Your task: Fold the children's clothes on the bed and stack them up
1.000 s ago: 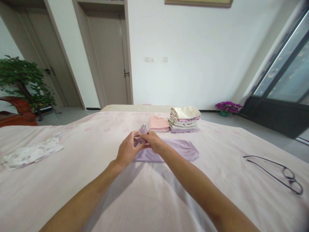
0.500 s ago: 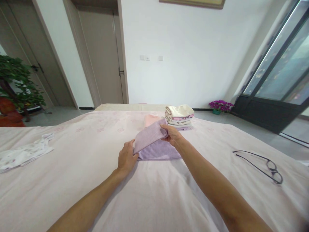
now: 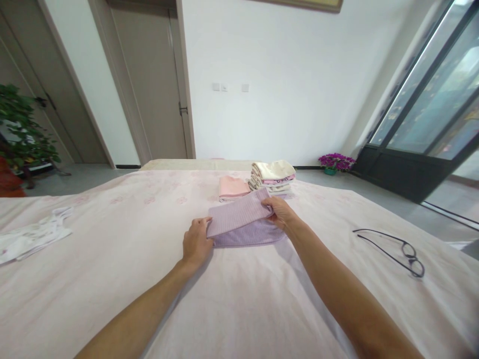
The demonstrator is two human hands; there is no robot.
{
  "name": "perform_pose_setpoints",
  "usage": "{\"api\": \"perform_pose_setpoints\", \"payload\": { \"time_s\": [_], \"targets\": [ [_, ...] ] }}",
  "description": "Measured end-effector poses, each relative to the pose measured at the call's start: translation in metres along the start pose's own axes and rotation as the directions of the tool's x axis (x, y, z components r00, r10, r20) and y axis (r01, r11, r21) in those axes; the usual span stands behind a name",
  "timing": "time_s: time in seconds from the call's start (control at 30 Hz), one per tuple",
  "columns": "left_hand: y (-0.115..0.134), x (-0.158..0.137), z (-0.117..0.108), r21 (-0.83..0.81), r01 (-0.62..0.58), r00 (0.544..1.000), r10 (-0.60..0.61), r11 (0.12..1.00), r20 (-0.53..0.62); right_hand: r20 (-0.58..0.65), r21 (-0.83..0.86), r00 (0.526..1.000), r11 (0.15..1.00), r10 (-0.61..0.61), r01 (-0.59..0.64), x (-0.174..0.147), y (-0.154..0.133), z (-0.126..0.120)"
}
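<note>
A ribbed purple garment [image 3: 239, 215] lies partly folded on the pink-white sheet, its upper layer lifted at the right over a darker purple layer. At its left edge my left hand [image 3: 197, 243] is closed, pinching the cloth between thumb and fingers. My right hand [image 3: 280, 212] grips the upper layer's right corner and holds it slightly raised. Just behind the garment lies a folded peach-pink cloth [image 3: 232, 187]. Beside that, to the right, stands a stack of folded clothes [image 3: 273, 175] with a cream piece on top.
On the right of the sheet [image 3: 127, 259] rest dark-framed glasses [image 3: 407, 257]. A white patterned garment [image 3: 33, 237] lies at the far left. Beyond the bed are a potted purple flower [image 3: 336, 163], a leafy plant [image 3: 26, 134] and a wall.
My right hand has moved right and slightly lower with the garment's upper layer, laying it flatter. More of the peach-pink cloth shows behind. My left hand keeps its place at the left edge.
</note>
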State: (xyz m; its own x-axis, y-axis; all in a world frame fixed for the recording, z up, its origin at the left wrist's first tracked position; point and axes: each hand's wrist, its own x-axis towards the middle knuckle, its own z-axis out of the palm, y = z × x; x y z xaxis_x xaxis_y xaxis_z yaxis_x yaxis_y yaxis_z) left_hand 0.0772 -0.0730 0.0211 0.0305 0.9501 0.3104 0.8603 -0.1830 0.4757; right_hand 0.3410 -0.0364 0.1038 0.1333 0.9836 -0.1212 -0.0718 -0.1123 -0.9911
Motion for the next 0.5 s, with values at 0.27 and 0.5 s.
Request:
{"api": "perform_pose_setpoints", "payload": {
  "time_s": [0.27, 0.5],
  "targets": [
    [-0.002, -0.01, -0.004, 0.019, -0.093, 0.996, 0.092, 0.996, 0.021, -0.032, -0.252, 0.999, 0.968, 0.006, -0.014, 0.0, 0.021, -0.024],
    [-0.003, -0.011, 0.005, -0.099, 0.025, 0.999, -0.022, 0.995, 0.025, -0.043, -0.512, 0.996, 0.858, -0.079, 0.046, -0.004, 0.032, -0.036]
  ]
}}
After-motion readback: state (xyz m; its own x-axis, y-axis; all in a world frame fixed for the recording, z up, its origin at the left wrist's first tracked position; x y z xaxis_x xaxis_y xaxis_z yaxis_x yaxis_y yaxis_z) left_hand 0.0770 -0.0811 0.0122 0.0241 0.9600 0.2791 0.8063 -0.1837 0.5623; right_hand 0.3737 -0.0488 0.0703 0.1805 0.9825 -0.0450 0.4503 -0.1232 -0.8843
